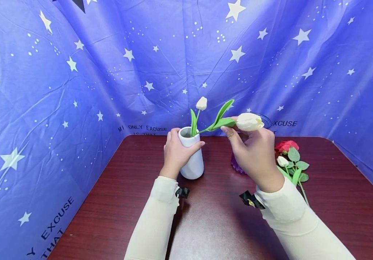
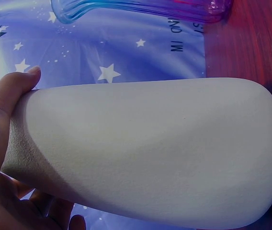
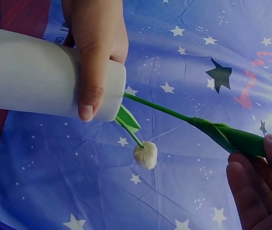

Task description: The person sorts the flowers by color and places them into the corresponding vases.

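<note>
My left hand (image 1: pixel 176 151) is gripping the vase (image 1: pixel 193 166); my right hand (image 1: pixel 257 155), pinching a right-leaning tulip (image 1: pixel 221 123), should be tilting it upright.

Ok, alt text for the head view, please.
The right hand pinches a green-leaved white tulip slanting from an upright, white cylindrical vase that the left hand grips; a second white tulip stands inside. A red rose lies at right on a reddish-brown table.

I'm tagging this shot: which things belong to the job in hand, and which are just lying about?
In the job:
left hand, gripping the white vase
right hand, pinching the leaning tulip
upright tulip in the vase

Apparently lying about:
red rose
loose tulip
blue-purple vase
</note>
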`<move>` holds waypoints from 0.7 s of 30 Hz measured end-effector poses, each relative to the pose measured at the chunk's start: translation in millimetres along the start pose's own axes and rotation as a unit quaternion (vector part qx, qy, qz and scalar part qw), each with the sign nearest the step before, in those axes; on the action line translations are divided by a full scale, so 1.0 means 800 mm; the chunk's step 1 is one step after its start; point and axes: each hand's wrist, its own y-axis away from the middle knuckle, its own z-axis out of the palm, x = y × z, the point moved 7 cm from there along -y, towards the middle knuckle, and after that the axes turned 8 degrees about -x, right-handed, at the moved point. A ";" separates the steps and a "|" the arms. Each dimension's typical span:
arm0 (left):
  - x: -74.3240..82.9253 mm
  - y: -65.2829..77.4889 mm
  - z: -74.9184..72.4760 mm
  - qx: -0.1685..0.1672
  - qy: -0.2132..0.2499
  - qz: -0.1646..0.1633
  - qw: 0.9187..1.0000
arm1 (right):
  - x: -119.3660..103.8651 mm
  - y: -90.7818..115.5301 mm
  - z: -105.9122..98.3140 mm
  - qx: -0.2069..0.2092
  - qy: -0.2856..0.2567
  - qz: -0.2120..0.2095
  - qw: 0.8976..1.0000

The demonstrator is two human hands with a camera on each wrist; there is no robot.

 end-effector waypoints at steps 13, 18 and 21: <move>0.002 0.000 0.000 0.000 0.000 0.003 1.000 | 0.005 0.002 0.007 -0.001 0.000 0.002 1.000; 0.000 0.000 0.000 0.001 0.001 0.003 1.000 | 0.003 0.000 0.010 -0.006 0.001 -0.007 1.000; 0.000 0.000 0.000 0.000 0.001 0.001 1.000 | 0.003 -0.001 0.011 -0.008 0.009 -0.005 1.000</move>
